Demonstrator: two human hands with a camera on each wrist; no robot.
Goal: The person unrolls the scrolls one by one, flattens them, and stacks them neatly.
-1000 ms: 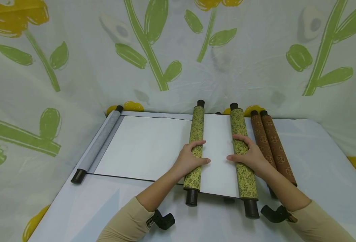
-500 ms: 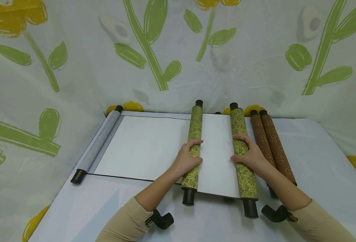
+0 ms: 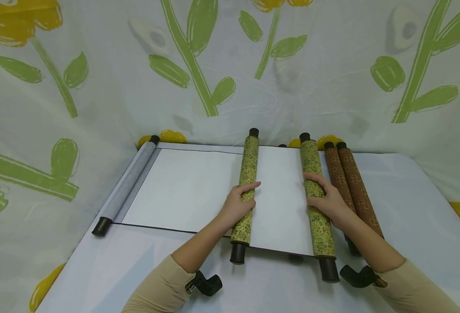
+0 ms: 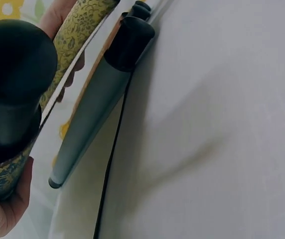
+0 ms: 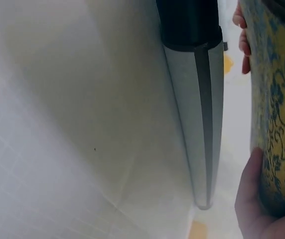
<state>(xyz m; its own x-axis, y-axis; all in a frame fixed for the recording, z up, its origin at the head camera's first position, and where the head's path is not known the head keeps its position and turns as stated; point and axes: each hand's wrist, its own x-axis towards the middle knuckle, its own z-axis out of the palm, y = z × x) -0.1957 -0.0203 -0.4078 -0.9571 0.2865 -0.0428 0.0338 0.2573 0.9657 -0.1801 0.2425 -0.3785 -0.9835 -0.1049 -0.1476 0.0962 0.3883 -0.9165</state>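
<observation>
Yellow rolls (image 3: 248, 163) with white paper (image 3: 280, 195) between them are above the table (image 3: 414, 200), one each in the left hand's (image 3: 235, 205) and right hand's (image 3: 329, 202) curled grip, where uneven pulling could crease the paper.

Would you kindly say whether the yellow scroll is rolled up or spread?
Spread, at least partly: its white sheet shows between the left roll and the right roll.
</observation>
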